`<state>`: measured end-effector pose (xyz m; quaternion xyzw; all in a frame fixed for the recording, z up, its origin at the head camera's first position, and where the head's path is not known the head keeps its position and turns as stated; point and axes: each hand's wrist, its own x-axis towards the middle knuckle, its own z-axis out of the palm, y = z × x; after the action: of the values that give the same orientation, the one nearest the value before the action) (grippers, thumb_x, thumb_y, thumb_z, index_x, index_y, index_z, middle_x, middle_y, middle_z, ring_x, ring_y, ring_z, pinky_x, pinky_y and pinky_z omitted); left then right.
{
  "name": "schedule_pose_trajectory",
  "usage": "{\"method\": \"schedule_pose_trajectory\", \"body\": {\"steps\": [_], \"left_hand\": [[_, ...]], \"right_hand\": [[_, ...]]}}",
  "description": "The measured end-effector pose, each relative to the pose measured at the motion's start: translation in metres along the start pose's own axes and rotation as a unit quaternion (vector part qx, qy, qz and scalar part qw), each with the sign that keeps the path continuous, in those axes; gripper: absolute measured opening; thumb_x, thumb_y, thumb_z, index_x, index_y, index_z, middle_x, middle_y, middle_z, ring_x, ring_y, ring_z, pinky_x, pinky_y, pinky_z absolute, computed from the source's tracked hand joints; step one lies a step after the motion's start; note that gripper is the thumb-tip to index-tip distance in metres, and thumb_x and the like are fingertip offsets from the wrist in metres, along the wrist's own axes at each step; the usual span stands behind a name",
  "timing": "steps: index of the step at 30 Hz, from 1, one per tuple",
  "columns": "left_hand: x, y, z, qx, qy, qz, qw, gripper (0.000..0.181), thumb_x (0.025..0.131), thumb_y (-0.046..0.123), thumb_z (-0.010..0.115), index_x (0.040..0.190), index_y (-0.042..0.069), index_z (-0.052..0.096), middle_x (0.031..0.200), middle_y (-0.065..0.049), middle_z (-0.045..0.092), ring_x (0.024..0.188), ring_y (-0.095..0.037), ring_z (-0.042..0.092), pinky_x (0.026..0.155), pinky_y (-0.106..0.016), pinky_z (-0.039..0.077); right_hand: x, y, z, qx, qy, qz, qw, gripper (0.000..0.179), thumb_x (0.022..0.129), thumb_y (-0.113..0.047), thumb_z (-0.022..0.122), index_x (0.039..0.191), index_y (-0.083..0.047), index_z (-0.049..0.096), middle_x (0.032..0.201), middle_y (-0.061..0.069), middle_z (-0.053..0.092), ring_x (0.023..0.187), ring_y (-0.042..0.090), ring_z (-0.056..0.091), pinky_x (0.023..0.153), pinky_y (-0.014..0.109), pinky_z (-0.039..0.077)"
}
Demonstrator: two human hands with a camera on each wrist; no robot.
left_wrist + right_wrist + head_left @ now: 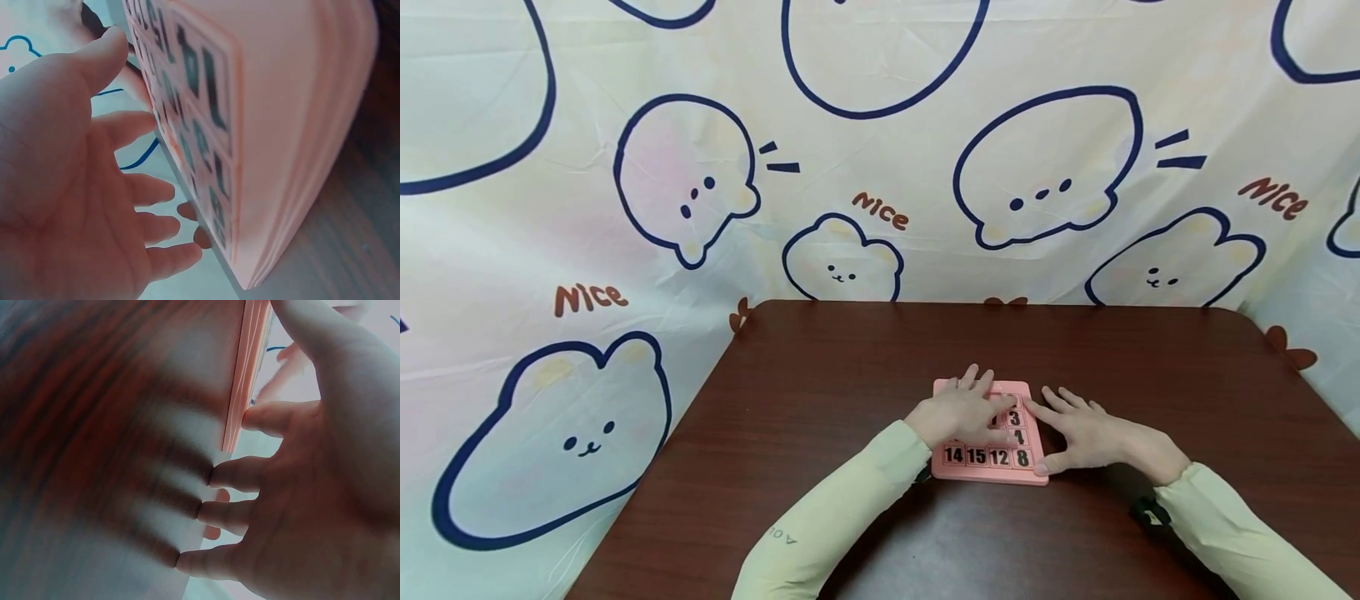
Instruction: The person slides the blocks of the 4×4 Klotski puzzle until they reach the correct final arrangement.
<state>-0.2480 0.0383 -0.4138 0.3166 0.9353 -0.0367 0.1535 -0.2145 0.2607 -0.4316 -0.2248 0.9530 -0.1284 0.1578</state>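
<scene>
A pink sliding number puzzle (988, 477) lies flat on the table, its bottom row reading 14, 15, 12, 8. My left hand (966, 414) is spread palm-down over its tiles and hides most of the upper rows. In the left wrist view, the fingers (153, 189) reach out over the numbered face, loosely extended. On the puzzle's right side, my right hand (1090, 437) has its thumb and index finger at the frame's edge. Its other fingertips (187, 561) rest on the tabletop, as the right wrist view shows.
The dark brown wooden table (820, 375) runs back to a pale cloth backdrop (925, 167) with cartoon bears on it. A dark strap (1150, 511) is around the right wrist by the sleeve.
</scene>
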Motion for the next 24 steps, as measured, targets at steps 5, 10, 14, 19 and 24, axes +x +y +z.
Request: {"method": "schedule_pose_trajectory", "body": {"steps": [5, 10, 14, 19, 24], "left_hand": [[-0.003, -0.001, 0.002, -0.009, -0.003, -0.010, 0.9999, 0.071, 0.089, 0.074, 0.045, 0.152, 0.048, 0.025, 0.167, -0.003, 0.012, 0.155, -0.027, 0.004, 0.123, -0.046, 0.019], [-0.009, -0.006, 0.001, -0.016, -0.006, -0.025, 0.9995, 0.068, 0.089, 0.072, 0.046, 0.151, 0.049, 0.027, 0.167, -0.004, 0.012, 0.155, -0.027, 0.003, 0.123, -0.048, 0.018], [-0.014, -0.012, 0.001, -0.024, -0.011, -0.040, 0.9989, 0.069, 0.089, 0.072, 0.047, 0.151, 0.049, 0.027, 0.167, -0.004, 0.011, 0.155, -0.027, 0.002, 0.123, -0.048, 0.018], [-0.022, -0.020, 0.003, -0.022, -0.012, -0.048, 0.9985, 0.069, 0.090, 0.070, 0.048, 0.151, 0.049, 0.025, 0.167, -0.005, 0.011, 0.155, -0.028, 0.002, 0.123, -0.048, 0.017], [-0.025, -0.026, 0.005, -0.024, -0.010, -0.049, 0.9984, 0.070, 0.090, 0.069, 0.049, 0.152, 0.048, 0.024, 0.167, -0.006, 0.011, 0.155, -0.030, 0.003, 0.123, -0.050, 0.017]], "right_hand": [[0.000, 0.000, 0.001, 0.002, -0.002, 0.002, 1.0000, 0.109, 0.074, -0.077, 0.063, 0.155, -0.014, 0.029, 0.157, 0.033, 0.022, 0.143, 0.058, 0.016, 0.102, 0.080, 0.019], [0.000, -0.001, 0.000, 0.001, -0.006, 0.006, 1.0000, 0.108, 0.074, -0.077, 0.063, 0.155, -0.014, 0.029, 0.158, 0.032, 0.021, 0.143, 0.057, 0.016, 0.102, 0.080, 0.019], [0.001, -0.001, 0.001, 0.001, -0.004, 0.006, 1.0000, 0.109, 0.074, -0.077, 0.063, 0.156, -0.014, 0.028, 0.158, 0.032, 0.021, 0.143, 0.057, 0.015, 0.102, 0.079, 0.019], [0.001, -0.001, 0.001, -0.002, 0.001, 0.010, 0.9999, 0.109, 0.073, -0.076, 0.065, 0.155, -0.014, 0.029, 0.158, 0.032, 0.021, 0.143, 0.057, 0.016, 0.103, 0.079, 0.019], [0.001, -0.002, 0.002, -0.004, 0.003, 0.011, 0.9999, 0.110, 0.072, -0.076, 0.065, 0.155, -0.013, 0.030, 0.157, 0.032, 0.022, 0.143, 0.057, 0.017, 0.103, 0.078, 0.020]]}}
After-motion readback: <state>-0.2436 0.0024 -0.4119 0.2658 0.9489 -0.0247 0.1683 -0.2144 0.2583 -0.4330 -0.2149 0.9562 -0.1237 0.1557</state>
